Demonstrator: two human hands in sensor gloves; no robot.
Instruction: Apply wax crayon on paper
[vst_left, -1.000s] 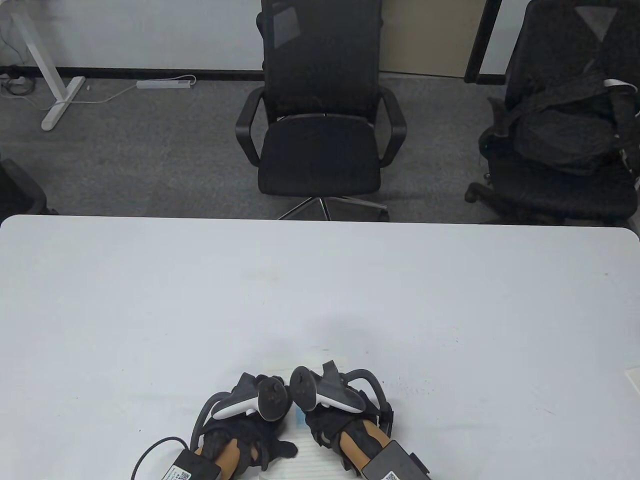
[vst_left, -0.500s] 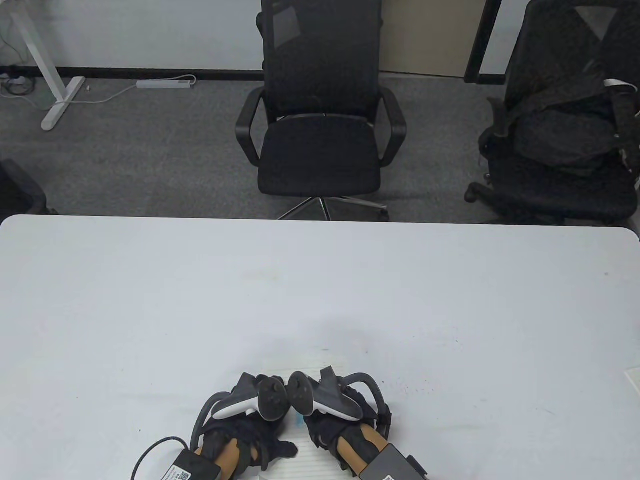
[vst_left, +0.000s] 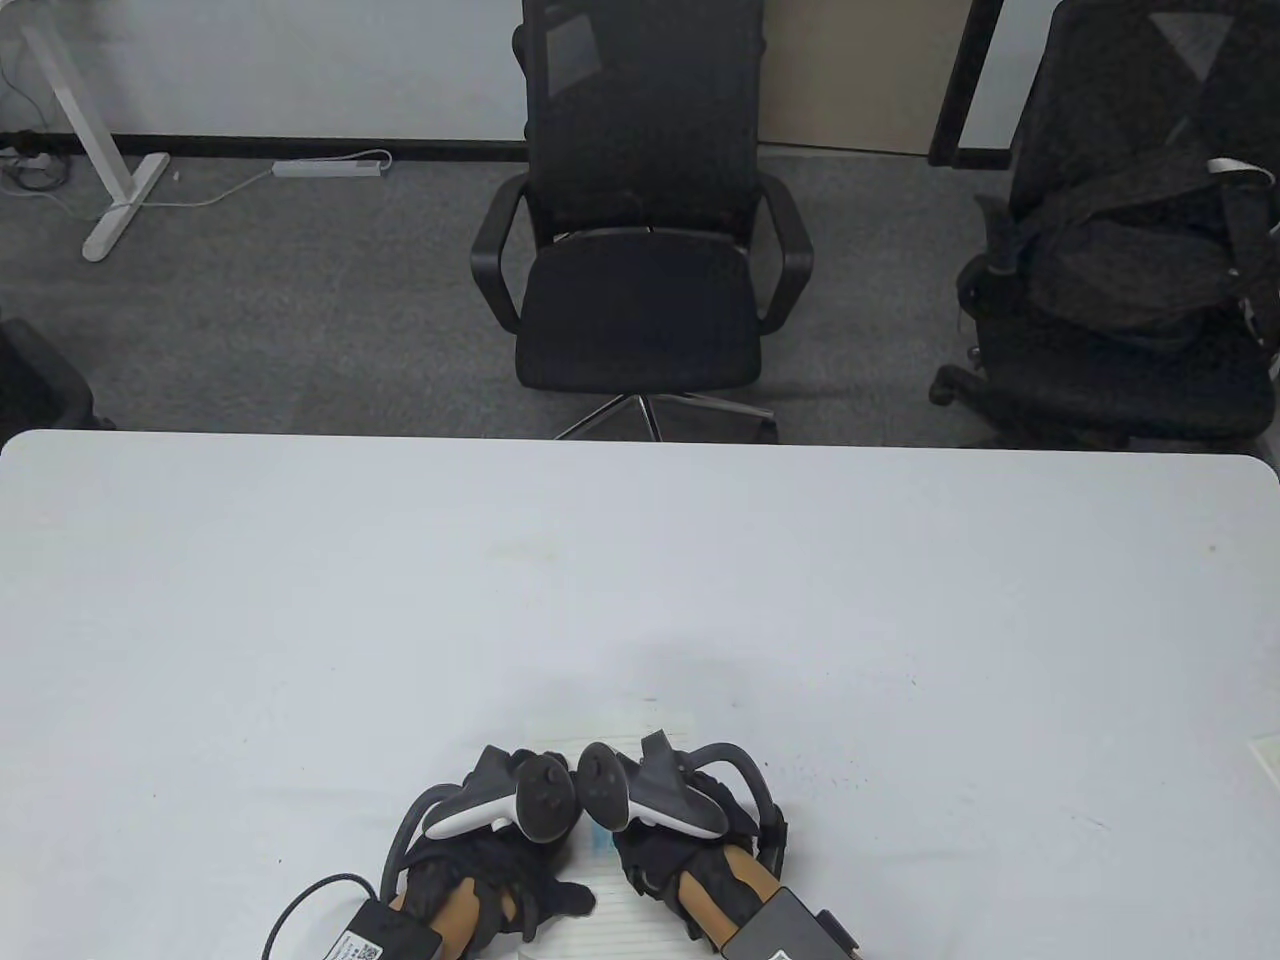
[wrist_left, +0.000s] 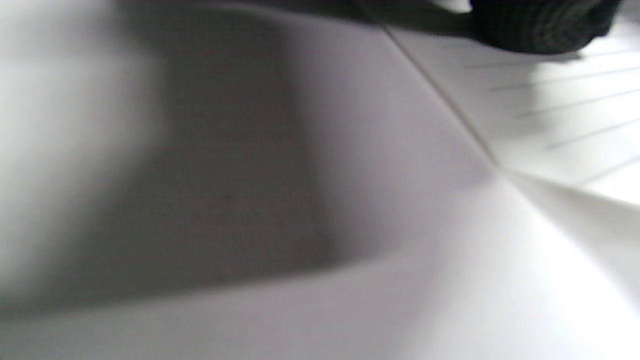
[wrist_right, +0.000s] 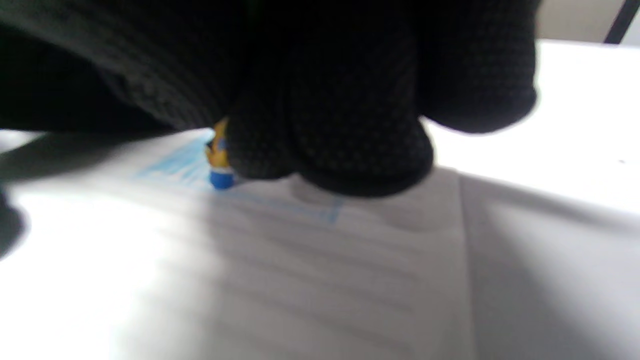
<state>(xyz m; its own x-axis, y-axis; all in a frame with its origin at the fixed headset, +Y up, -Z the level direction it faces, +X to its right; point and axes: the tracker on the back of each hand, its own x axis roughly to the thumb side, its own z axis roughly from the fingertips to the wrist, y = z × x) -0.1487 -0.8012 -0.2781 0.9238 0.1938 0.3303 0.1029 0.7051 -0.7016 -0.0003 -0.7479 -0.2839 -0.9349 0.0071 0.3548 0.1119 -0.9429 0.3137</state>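
The white table (vst_left: 640, 600) fills the lower half of the table view; beyond its far edge, at twelve o'clock, stands a black office chair (vst_left: 640, 250); both hands work at six o'clock, close to the near edge.

The lined paper (vst_left: 620, 915) lies flat there under both hands, its far corner showing just past the trackers; a light blue block of colouring (wrist_right: 170, 167) already sits on it, outlined as a rectangle, with the right part of that rectangle seemingly unfilled.

The left hand (vst_left: 480, 880) rests on the paper at about seven o'clock of the sheet, thumb spread out flat; how its other fingers lie I cannot tell; its job, as I judge it, is to pin the sheet, so it should press steadily without dragging.

The right hand (vst_left: 680, 860) has its fingers (wrist_right: 350, 150) bunched tight together and clamped on the crayon (wrist_right: 220, 170), a blue stub with a yellow wrapper, whose tip touches the paper at the edge of the coloured patch.

To do this step well, I would keep strokes short and overlapping, work toward the three o'clock side of the outline, hold pressure even so the stub does not snap, and stop at the border.
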